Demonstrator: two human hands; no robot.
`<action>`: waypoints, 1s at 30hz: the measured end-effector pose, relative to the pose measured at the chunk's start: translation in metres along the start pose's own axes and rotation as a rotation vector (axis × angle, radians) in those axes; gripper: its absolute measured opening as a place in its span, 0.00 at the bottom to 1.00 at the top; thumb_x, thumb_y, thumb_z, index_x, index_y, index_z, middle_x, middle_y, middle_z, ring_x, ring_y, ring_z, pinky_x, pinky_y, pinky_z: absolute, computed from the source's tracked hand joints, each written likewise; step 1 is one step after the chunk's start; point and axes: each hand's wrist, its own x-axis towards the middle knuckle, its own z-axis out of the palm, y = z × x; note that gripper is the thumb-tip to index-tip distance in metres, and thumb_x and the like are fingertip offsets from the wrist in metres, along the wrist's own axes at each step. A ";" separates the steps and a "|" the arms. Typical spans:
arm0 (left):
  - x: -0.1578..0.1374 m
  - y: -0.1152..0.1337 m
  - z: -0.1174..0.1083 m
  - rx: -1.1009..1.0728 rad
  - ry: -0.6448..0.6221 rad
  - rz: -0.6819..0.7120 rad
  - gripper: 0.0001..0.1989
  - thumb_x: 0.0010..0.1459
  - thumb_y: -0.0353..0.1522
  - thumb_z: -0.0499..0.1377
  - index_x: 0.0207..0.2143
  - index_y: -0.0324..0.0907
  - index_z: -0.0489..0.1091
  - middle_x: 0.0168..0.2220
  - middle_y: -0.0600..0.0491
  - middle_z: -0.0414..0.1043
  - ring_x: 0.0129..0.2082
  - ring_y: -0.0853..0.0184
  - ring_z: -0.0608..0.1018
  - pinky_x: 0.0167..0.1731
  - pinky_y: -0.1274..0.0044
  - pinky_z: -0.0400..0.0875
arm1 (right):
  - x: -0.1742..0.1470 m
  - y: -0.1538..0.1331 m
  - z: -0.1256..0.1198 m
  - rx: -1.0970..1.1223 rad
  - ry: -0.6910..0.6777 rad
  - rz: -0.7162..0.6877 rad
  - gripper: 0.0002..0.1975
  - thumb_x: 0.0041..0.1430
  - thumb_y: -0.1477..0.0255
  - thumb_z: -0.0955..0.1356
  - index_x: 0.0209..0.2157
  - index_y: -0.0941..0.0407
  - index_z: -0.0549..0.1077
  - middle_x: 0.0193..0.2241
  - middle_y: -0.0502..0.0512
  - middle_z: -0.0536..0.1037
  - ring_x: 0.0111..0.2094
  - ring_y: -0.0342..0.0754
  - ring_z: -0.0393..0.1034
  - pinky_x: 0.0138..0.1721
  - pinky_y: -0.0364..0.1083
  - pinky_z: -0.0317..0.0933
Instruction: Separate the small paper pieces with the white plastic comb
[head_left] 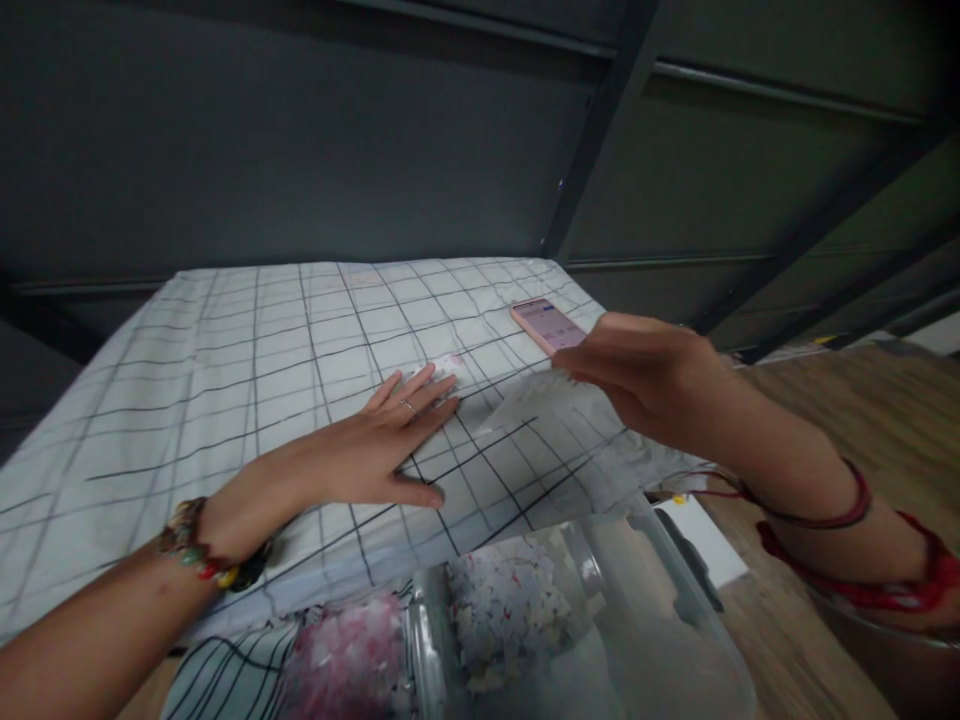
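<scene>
My left hand (397,430) lies flat with spread fingers on a white cloth with dark grid lines (247,370). Under its fingertips shows a small whitish piece with pink marks (450,364), partly covered. Raised over the right side of the cloth, my right hand (645,370) is closed in a pinch, slightly blurred. A thin, see-through plastic film (536,405) hangs from its fingers and spreads over the cloth; I cannot tell whether it is a bag or a sheet. Just behind the right fingertips lies a phone (547,322) in a pink case, its screen lit.
At the near edge stands a clear plastic box (667,600). By it are a bag of white paper-like bits (510,600) and a bag of pink bits (349,655). Dark panels (300,150) rise behind the cloth. A white flat item (705,540) is at right, above the wooden floor (862,420).
</scene>
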 end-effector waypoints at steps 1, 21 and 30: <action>0.000 0.001 -0.001 0.000 -0.007 0.006 0.46 0.54 0.53 0.54 0.63 0.32 0.43 0.64 0.37 0.30 0.62 0.49 0.32 0.58 0.58 0.30 | -0.005 -0.001 -0.002 0.015 0.016 -0.010 0.15 0.53 0.85 0.57 0.33 0.55 0.70 0.22 0.51 0.66 0.27 0.44 0.60 0.26 0.43 0.54; 0.004 0.011 -0.004 -0.075 -0.055 0.080 0.52 0.49 0.52 0.58 0.64 0.41 0.30 0.65 0.42 0.26 0.62 0.50 0.31 0.57 0.58 0.30 | -0.046 -0.053 -0.048 0.125 -0.005 0.028 0.10 0.58 0.81 0.59 0.37 0.56 0.68 0.23 0.50 0.71 0.27 0.44 0.63 0.30 0.44 0.59; -0.004 -0.029 0.000 0.012 0.087 -0.325 0.52 0.53 0.55 0.51 0.63 0.30 0.29 0.64 0.34 0.28 0.62 0.48 0.33 0.57 0.59 0.36 | 0.012 -0.003 0.000 -0.164 0.070 0.102 0.14 0.53 0.84 0.59 0.35 0.59 0.71 0.24 0.53 0.71 0.29 0.47 0.63 0.29 0.44 0.56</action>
